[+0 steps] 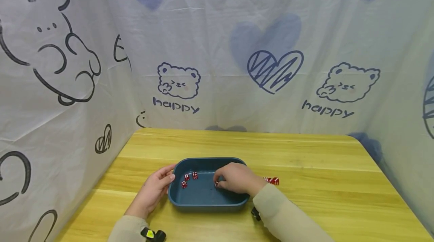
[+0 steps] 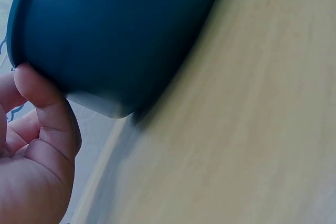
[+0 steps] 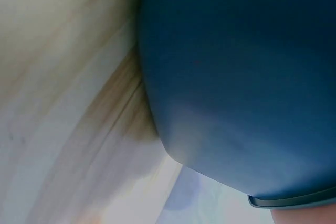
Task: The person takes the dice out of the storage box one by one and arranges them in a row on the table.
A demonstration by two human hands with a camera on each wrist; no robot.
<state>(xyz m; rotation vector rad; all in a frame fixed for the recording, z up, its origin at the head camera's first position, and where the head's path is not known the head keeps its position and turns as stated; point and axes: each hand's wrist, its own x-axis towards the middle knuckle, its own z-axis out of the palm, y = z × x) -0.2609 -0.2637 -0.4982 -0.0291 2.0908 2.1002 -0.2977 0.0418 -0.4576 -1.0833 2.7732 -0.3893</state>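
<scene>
A dark blue rectangular tray (image 1: 203,196) with rounded corners sits on the table. My left hand (image 1: 156,186) holds its left end, thumb at the rim; the left wrist view shows the fingers (image 2: 44,95) against the outer wall. Over the right half of the tray, my right hand (image 1: 235,178) reaches in and pinches a red die (image 1: 216,184) between thumb and fingertips, low over the tray floor. Three other red dice with white pips lie in the left half, one of them a die (image 1: 194,175) nearer the middle. Only the tray's outer wall (image 3: 236,87) fills the right wrist view.
Right of the tray, a short row of red dice (image 1: 273,181) lies on the yellow wood-grain table (image 1: 315,166), partly hidden by my right wrist. A white cloth (image 1: 217,106) printed with bears and hearts hangs behind the table and at its sides.
</scene>
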